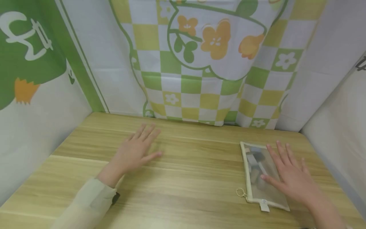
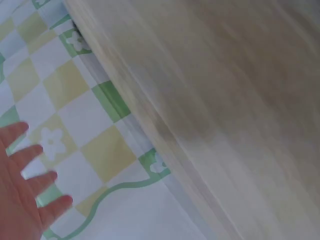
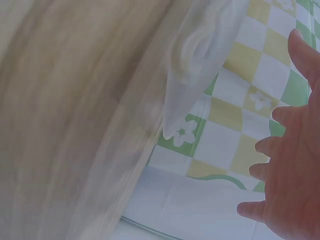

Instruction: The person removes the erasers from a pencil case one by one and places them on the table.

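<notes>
A see-through zip pouch (image 1: 271,190) with a pale border lies on the right part of the wooden table, several small items showing dimly through its mesh. Spread fingers of my right hand (image 1: 294,178) overlap the pouch's right side in the head view; in the right wrist view the same hand (image 3: 295,165) has its fingers apart and grips nothing. Over the left part of the table, my left hand (image 1: 132,154) is held flat with fingers spread, nothing in it. The left wrist view shows that hand's fingers (image 2: 42,182) extended before the checkered cloth.
The wooden table (image 1: 183,190) fills the lower head view. Behind its far edge hangs a checkered curtain (image 1: 191,84) with flowers. A white and green cloth (image 1: 34,73) stands at the left, a pale one (image 1: 343,111) at the right. A ring (image 1: 240,192) hangs from the pouch's zip.
</notes>
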`<state>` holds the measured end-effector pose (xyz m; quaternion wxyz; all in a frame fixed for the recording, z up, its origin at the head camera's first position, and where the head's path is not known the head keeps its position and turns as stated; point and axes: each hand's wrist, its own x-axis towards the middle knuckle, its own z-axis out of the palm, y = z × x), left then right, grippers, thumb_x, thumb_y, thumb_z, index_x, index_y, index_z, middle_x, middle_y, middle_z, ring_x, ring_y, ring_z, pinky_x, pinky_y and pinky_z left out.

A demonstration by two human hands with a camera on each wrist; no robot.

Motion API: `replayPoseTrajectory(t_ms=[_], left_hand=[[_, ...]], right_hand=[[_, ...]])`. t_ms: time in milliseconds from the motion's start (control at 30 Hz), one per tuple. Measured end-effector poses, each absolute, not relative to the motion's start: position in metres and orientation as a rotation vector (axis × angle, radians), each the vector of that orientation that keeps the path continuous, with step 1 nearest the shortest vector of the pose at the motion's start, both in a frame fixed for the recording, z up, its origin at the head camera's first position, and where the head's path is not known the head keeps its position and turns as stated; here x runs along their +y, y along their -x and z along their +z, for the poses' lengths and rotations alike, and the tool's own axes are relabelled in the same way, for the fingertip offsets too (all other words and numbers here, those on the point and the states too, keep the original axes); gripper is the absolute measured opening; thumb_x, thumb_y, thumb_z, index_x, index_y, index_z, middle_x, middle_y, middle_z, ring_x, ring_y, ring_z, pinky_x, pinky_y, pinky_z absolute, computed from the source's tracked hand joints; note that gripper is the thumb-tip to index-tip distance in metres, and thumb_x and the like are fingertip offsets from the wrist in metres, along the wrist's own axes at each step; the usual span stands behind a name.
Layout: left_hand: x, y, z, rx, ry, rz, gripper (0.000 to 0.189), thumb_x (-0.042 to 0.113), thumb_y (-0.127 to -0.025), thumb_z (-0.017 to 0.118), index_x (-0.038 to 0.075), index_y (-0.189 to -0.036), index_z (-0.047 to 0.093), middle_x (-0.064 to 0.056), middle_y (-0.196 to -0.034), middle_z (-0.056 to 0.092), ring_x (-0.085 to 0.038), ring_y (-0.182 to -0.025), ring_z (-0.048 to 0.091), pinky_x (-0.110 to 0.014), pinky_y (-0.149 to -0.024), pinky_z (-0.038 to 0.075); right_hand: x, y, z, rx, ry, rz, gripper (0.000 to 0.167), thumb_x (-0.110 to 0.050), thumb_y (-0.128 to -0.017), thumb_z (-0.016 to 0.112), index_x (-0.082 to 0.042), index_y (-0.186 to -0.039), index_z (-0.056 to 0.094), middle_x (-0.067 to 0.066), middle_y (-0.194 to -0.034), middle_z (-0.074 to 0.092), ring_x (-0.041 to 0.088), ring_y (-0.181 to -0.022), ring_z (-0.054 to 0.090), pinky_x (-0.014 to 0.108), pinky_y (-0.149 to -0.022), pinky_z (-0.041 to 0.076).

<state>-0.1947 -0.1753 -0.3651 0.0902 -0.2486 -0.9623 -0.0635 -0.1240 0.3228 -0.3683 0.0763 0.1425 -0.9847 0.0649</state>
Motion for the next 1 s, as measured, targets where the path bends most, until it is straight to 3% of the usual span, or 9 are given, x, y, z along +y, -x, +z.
replayPoseTrajectory(t_ms=[167, 467, 633, 1000], left_hand=[[-0.17, 0.19, -0.366, -2.79, 0.882, -0.179, 0.082, 0.057, -0.093, 0.058, 0.016, -0.157, 0.028, -0.01, -0.164, 0.023, -0.041, -0.151, 0.019, -0.062, -0.114, 0.031], [-0.158, 0.185, -0.369, -2.788, 0.944, -0.248, 0.081, 0.06, -0.092, 0.057, 0.02, -0.157, 0.029, -0.006, -0.165, 0.022, -0.038, -0.151, 0.022, -0.061, -0.115, 0.031], [-0.15, 0.184, -0.368, -2.788, 0.954, -0.265, 0.081, 0.062, -0.092, 0.055, 0.02, -0.157, 0.031, -0.003, -0.165, 0.023, -0.036, -0.151, 0.024, -0.065, -0.109, 0.036], [-0.128, 0.188, -0.361, -2.708, 1.014, -0.36, 0.074, 0.056, -0.093, 0.059, 0.014, -0.151, 0.042, -0.007, -0.158, 0.039, -0.035, -0.147, 0.034, -0.058, -0.11, 0.04]], right_hand=[[0.321, 0.124, -0.369, -2.978, -0.424, 0.209, 0.1, -0.057, -0.092, 0.06, -0.024, -0.161, -0.003, 0.006, -0.165, -0.019, 0.035, -0.151, -0.022, 0.085, -0.102, -0.002], [0.318, 0.124, -0.37, -3.005, -0.456, 0.266, 0.099, -0.054, -0.092, 0.062, -0.024, -0.161, -0.002, 0.008, -0.165, -0.019, 0.038, -0.15, -0.022, 0.085, -0.101, 0.0], [0.313, 0.122, -0.368, -3.013, -0.487, 0.326, 0.098, -0.051, -0.092, 0.063, -0.024, -0.161, -0.001, 0.008, -0.165, -0.018, 0.04, -0.151, -0.018, 0.085, -0.101, 0.005], [0.309, 0.122, -0.367, -3.051, -0.529, 0.371, 0.098, -0.053, -0.09, 0.065, -0.028, -0.161, 0.003, 0.008, -0.166, -0.016, 0.041, -0.152, -0.013, 0.086, -0.099, 0.012]])
